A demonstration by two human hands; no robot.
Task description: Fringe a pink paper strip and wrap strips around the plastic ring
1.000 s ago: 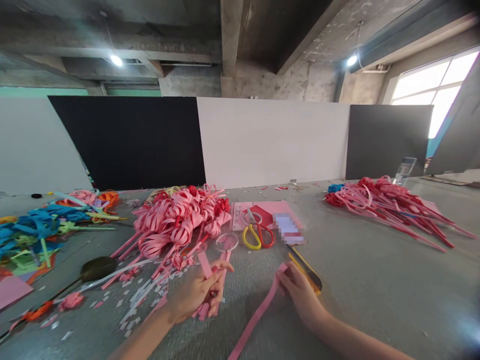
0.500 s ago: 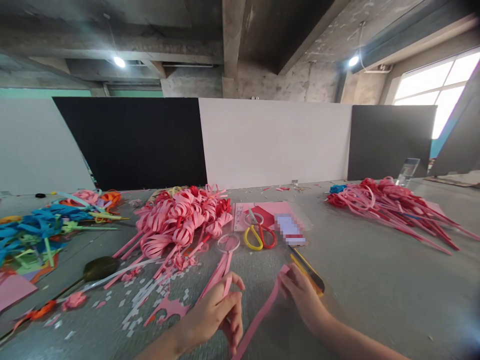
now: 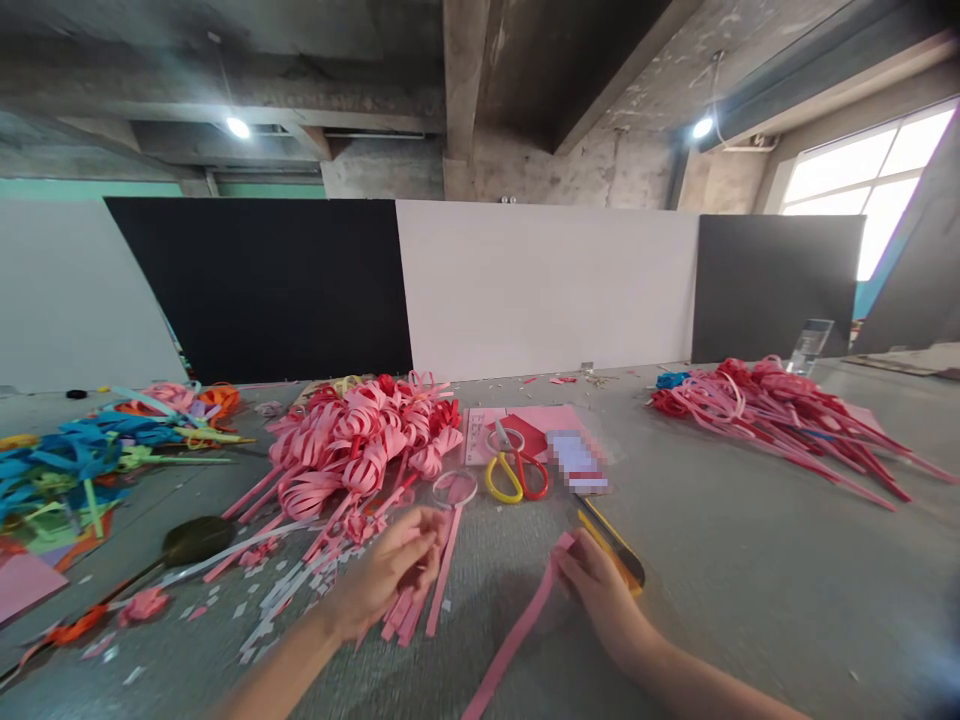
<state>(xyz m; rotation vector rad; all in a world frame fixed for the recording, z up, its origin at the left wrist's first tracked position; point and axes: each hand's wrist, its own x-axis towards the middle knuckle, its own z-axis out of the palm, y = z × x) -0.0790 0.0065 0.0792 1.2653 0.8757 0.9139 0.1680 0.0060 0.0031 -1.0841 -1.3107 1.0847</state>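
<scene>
Pinching pink strip (image 3: 517, 630), right hand (image 3: 600, 590) curled

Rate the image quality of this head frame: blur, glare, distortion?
Head view: wide-angle bending at the edges; window blown out, ceiling lamps flaring; left hand slightly motion-blurred, right hand sharper; a pixelated patch beside the scissors.

Scissors (image 3: 516, 470) behind both hands

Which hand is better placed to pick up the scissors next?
Probably the right hand: it lies nearer the scissors, though it pins the long pink strip. The left hand is busy among loose pink strips.
</scene>
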